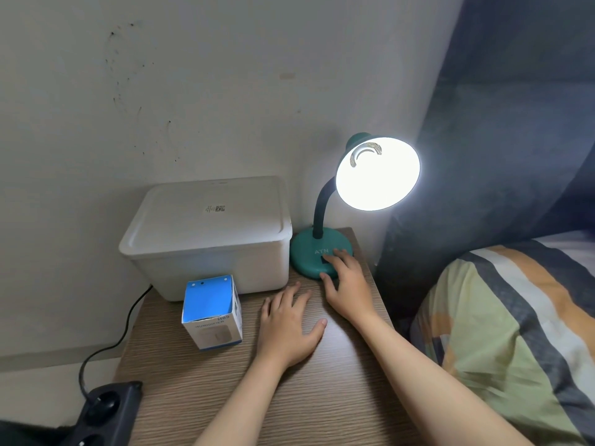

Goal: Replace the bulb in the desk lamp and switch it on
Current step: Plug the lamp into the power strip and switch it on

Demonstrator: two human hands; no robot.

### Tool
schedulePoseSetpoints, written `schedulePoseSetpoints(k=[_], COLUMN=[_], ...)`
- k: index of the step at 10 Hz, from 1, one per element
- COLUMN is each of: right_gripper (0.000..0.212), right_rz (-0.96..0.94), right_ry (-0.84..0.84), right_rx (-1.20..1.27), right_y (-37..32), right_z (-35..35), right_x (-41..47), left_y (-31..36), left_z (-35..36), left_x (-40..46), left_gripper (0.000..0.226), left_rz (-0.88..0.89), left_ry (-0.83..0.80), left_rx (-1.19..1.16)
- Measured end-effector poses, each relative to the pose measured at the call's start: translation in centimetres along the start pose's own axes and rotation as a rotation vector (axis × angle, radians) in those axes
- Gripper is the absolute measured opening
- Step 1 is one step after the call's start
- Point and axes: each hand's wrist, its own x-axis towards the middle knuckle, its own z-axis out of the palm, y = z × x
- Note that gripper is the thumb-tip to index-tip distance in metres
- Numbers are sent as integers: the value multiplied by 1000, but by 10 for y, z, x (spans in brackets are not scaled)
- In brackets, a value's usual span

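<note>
A teal desk lamp stands at the back right of the wooden bedside table (225, 387). Its round base (306, 255) carries the letters ATN and a dark switch. The shade (378, 173) faces me and glows bright white, so the bulb inside is washed out by glare. My right hand (346, 281) rests on the front of the base, fingertips on the switch, thumb against the base rim. My left hand (288, 323) lies flat on the table just left of it, fingers spread, holding nothing.
A white lidded plastic box (209, 233) stands left of the lamp against the wall. A blue and white cardboard box (211, 312) sits in front of it. A black power strip (103, 413) with its cable hangs at the table's left front. A striped pillow (515, 333) lies right.
</note>
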Motion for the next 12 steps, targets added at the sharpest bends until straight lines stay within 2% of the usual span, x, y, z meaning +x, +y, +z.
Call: schedulePoseSetpoints(k=[12], right_gripper=[40], right_rz=[0], right_ry=[-2], right_rx=[-1], right_y=[0], right_z=[2], right_x=[0], left_y=[0], left_z=[1], left_x=[0], left_gripper=[62], left_rz=[2], left_ry=[6], left_rx=[2])
